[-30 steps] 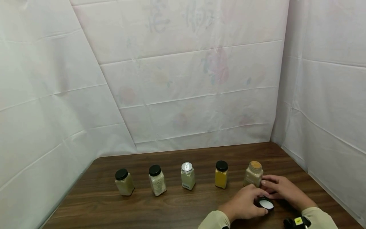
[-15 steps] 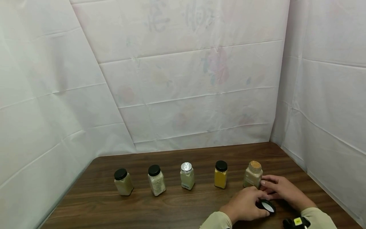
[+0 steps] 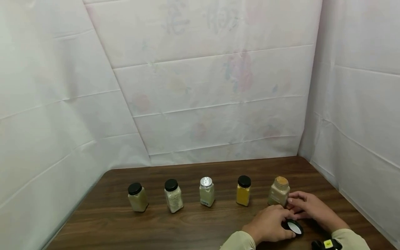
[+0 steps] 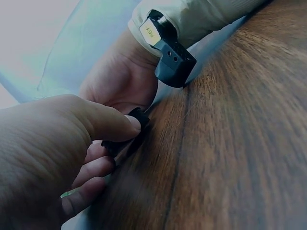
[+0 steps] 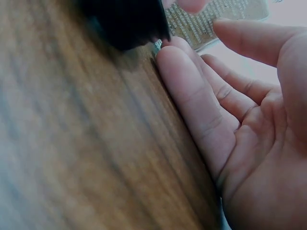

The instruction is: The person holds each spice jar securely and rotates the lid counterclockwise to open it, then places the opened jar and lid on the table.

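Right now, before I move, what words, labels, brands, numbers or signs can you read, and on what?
Sticker on wrist camera: perhaps "R"; the rest unclear.
Cloth: faint characters, unreadable.
Open jar: fine print, too small.
Silver-lidded jar: label, too small.
Nothing else legible.

Tabletop (image 3: 187,229): dark wood grain, streaked, low sheen. Loose lid (image 3: 295,227): black plastic, side ribbed, white inner disc smooth, paper-like. Nearby jar (image 3: 278,195): clear, smooth, glass or plastic, cannot tell. Silver jar top (image 3: 206,181): shiny, metallic. Black caps (image 3: 244,181): smooth plastic. Sheeting (image 3: 200,80): thin, matt, fold-creased. Sleeve (image 3: 239,240): soft matt cloth. Wrist device (image 4: 176,64): hard black plastic.
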A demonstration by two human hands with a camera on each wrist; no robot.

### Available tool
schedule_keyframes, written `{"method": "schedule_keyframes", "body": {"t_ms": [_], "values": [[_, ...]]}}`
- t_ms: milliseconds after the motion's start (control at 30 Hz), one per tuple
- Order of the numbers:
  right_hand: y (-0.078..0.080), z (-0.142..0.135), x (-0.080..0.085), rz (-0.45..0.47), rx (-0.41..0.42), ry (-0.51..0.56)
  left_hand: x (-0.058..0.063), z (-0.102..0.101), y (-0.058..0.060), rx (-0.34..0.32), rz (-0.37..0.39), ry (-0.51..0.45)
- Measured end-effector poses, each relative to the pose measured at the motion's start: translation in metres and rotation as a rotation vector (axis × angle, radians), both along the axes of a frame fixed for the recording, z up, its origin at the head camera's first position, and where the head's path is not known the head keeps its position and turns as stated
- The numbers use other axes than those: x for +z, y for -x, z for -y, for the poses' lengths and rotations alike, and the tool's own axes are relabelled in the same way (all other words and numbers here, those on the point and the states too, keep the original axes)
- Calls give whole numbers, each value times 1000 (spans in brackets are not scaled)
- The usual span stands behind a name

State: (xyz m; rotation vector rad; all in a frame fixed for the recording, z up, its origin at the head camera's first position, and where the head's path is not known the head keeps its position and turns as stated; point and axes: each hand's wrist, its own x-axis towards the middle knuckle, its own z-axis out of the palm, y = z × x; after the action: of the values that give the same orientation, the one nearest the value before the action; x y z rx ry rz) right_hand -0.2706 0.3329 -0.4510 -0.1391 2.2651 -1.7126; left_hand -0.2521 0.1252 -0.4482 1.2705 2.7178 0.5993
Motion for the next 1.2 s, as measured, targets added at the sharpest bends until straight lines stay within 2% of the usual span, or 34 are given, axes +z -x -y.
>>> {"method": "schedule_keyframes", "body": {"t_ms": [233,367,500,600,767,1033,1200], "values": [[-2,-1,-1,-20,-3,-13,1,2,-2,13,35,-31],[-4,0,-1,-33,-2,-27,-1,4,-2,14,84,-117],[-5,1,0,-34,2,-33,-3,12,0,-4,115,-272],[-6,1,3,-39,18,-41,-3,19,0,-13,93,-379],[-10,0,9,-43,82,-66,-2,31,0,20,46,-448],[-12,6,15,-23,306,-7,-1,45,-1,85,-18,-583],[-13,14,19,-31,328,-26,-2,52,-2,104,-60,-658]]}}
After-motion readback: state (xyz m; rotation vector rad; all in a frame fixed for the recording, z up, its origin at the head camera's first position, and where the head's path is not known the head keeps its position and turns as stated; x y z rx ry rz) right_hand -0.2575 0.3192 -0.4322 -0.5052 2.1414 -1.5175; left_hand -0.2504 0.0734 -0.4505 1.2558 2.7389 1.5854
